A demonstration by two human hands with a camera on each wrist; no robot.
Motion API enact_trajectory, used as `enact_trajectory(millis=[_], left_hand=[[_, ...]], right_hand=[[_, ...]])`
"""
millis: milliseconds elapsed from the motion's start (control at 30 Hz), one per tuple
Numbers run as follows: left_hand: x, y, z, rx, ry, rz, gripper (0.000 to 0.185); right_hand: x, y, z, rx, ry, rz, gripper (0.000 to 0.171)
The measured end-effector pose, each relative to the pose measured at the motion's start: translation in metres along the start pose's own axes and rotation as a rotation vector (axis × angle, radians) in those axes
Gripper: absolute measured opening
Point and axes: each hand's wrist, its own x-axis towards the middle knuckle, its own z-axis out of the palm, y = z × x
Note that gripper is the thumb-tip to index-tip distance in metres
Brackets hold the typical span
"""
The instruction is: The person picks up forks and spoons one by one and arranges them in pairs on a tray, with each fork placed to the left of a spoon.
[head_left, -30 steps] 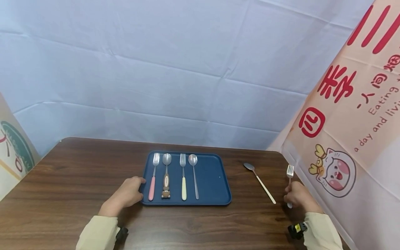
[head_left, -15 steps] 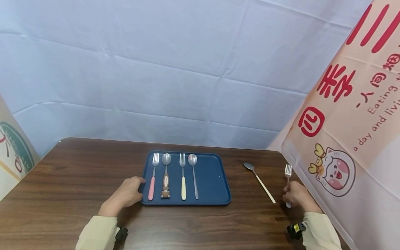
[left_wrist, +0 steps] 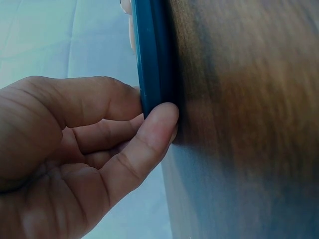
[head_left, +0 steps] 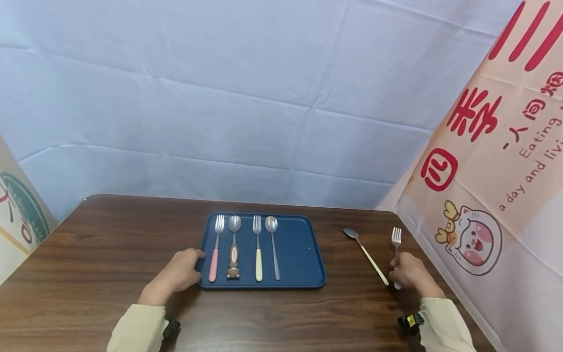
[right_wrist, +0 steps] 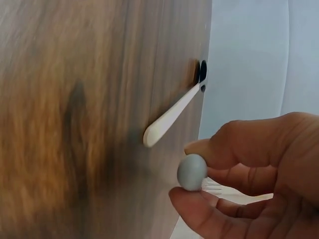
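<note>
Much of the small silver fork with a pale grey handle (head_left: 397, 244) is hidden: in the head view only its tines and neck rise above the right hand (head_left: 406, 274), and a short stub of handle pokes out below the fist. The right wrist view shows just the rounded grey handle end (right_wrist: 192, 172) pinched between thumb and curled fingers (right_wrist: 239, 149), with a faint trace of tines behind — the rest is blurred. The left wrist view is tipped on its side and soft in focus, so little beyond the tray rim can be read there.

The surface is a dark brown wood-grain table (head_left: 97, 254) with rounded corners, backed by a creased pale blue cloth wall (head_left: 246, 107). A peach printed banner with red characters and a cartoon cat (head_left: 492, 186) closes off the right side, and another printed panel (head_left: 17, 215) is cut off at the left edge.

The fork is held upright near the table's right edge, just beside a slim silver spoon with a white handle (head_left: 366, 255) lying slantwise on the wood. The left hand (head_left: 178, 274) grips the near left rim of a dark blue rectangular plastic tray (head_left: 299, 254), thumb on top and fingers curled under — the tray carries two forks and two spoons in a row.
</note>
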Motion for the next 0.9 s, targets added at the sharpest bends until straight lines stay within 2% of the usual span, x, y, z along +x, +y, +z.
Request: enact_trajectory(millis=[367, 700, 900], left_hand=[[0.0, -0.001, 0.0, -0.009, 0.005, 0.009, 0.043], [-0.001, 0.0, 0.0, -0.02, 0.003, 0.001, 0.043], [-0.001, -0.001, 0.001, -0.02, 0.01, 0.006, 0.043]], right_hand=[[0.004, -0.022, 0.01, 0.022, 0.007, 0.001, 0.019], [0.004, -0.041, 0.019, 0.073, -0.021, 0.008, 0.019], [0.007, -0.048, 0.021, 0.006, -0.02, -0.033, 0.02]])
